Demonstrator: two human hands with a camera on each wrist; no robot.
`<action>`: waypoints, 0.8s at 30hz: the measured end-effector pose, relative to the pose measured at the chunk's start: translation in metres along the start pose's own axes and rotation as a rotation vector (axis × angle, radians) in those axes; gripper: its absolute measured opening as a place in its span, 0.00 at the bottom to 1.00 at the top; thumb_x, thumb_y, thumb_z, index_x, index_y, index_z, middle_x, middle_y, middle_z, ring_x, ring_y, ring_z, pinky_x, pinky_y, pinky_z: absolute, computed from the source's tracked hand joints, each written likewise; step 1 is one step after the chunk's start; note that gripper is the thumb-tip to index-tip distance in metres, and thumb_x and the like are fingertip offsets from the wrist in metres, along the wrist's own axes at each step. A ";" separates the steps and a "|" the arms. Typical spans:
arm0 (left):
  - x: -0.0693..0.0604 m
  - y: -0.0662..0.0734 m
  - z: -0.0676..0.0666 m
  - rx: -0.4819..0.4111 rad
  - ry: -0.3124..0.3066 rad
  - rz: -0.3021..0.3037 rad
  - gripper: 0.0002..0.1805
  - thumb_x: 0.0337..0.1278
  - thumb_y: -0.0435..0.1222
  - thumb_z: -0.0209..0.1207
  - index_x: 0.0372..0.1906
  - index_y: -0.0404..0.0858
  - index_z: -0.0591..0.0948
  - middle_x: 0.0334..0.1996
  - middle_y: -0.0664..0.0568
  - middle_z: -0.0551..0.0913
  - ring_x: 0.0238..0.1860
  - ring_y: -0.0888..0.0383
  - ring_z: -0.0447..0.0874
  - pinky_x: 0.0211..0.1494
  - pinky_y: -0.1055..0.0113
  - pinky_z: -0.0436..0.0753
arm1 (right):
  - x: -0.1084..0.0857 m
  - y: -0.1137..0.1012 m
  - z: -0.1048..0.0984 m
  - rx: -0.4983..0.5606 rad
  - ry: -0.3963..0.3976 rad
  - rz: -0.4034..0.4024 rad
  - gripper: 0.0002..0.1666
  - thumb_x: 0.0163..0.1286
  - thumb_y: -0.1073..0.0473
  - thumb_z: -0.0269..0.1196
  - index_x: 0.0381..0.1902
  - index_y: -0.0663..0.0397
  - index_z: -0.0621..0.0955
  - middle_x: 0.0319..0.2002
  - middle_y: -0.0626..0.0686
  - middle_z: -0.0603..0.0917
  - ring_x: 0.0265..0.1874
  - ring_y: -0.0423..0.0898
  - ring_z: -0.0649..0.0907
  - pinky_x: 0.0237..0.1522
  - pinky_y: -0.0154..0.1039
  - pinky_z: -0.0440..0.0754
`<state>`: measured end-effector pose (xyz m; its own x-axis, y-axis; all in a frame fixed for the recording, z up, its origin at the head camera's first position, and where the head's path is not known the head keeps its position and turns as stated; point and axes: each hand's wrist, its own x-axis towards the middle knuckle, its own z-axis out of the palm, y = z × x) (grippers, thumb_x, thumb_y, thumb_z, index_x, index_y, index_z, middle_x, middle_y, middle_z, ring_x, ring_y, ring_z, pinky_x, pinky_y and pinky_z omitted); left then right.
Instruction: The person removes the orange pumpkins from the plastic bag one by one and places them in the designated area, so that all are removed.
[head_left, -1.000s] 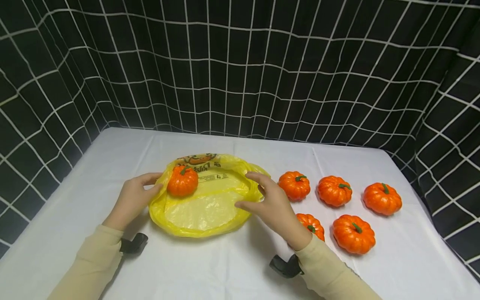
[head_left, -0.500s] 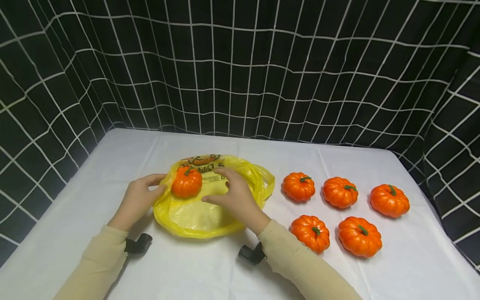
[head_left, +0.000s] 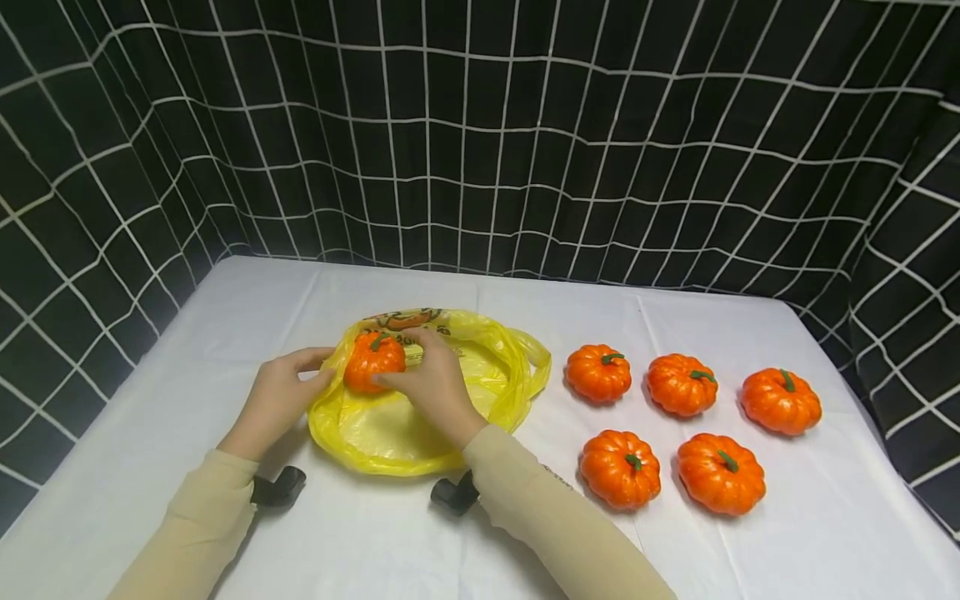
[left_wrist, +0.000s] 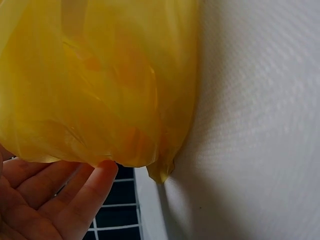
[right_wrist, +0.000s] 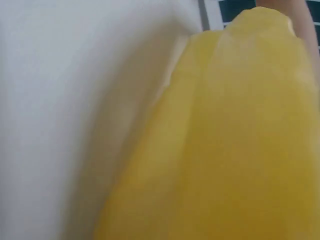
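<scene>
An orange pumpkin with a green stem sits inside a yellow plastic bag, at its left side. My right hand reaches through the bag's open mouth and grips the pumpkin's right side, thumb at the front and fingers behind. My left hand touches the bag's left wall from outside, beside the pumpkin. In the left wrist view, the fingers are stretched out and their tips meet the yellow plastic. The right wrist view shows mostly the bag's outer wall; the right fingers are hidden there.
Several more orange pumpkins stand right of the bag: three behind, one nearest the bag, and two in front, including a pumpkin near the right sleeve. A white cloth covers the table. Black netted curtains enclose the back and sides.
My right hand has moved left from the bag's right rim, across its mouth, to the pumpkin inside. The left hand stays at the bag's left side. The view has shifted slightly.
</scene>
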<state>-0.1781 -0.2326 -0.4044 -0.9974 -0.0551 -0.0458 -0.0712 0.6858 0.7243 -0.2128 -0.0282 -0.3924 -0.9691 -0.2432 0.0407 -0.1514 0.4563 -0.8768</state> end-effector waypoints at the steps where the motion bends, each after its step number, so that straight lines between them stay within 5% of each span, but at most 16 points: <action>1: 0.000 0.000 0.000 0.000 0.001 0.000 0.25 0.69 0.40 0.54 0.67 0.35 0.74 0.64 0.36 0.77 0.71 0.37 0.67 0.74 0.39 0.65 | 0.001 0.000 0.003 0.008 0.005 0.020 0.42 0.54 0.57 0.77 0.66 0.58 0.74 0.67 0.58 0.76 0.68 0.56 0.74 0.72 0.48 0.72; 10: -0.002 0.001 0.000 0.003 0.013 0.020 0.24 0.69 0.39 0.55 0.66 0.34 0.75 0.63 0.35 0.78 0.70 0.36 0.69 0.74 0.40 0.66 | 0.012 0.005 0.024 0.047 0.006 0.126 0.49 0.52 0.54 0.78 0.69 0.60 0.71 0.65 0.59 0.77 0.63 0.53 0.78 0.69 0.46 0.75; 24: -0.003 0.001 -0.001 0.012 0.026 0.044 0.24 0.68 0.37 0.55 0.65 0.33 0.75 0.61 0.35 0.79 0.69 0.36 0.70 0.73 0.40 0.67 | 0.015 0.003 0.034 0.044 0.042 0.139 0.47 0.50 0.59 0.79 0.67 0.61 0.72 0.62 0.59 0.80 0.60 0.53 0.81 0.67 0.44 0.78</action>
<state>-0.1750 -0.2325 -0.4024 -0.9990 -0.0434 0.0038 -0.0276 0.6970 0.7166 -0.2210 -0.0597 -0.4104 -0.9876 -0.1438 -0.0628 -0.0078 0.4446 -0.8957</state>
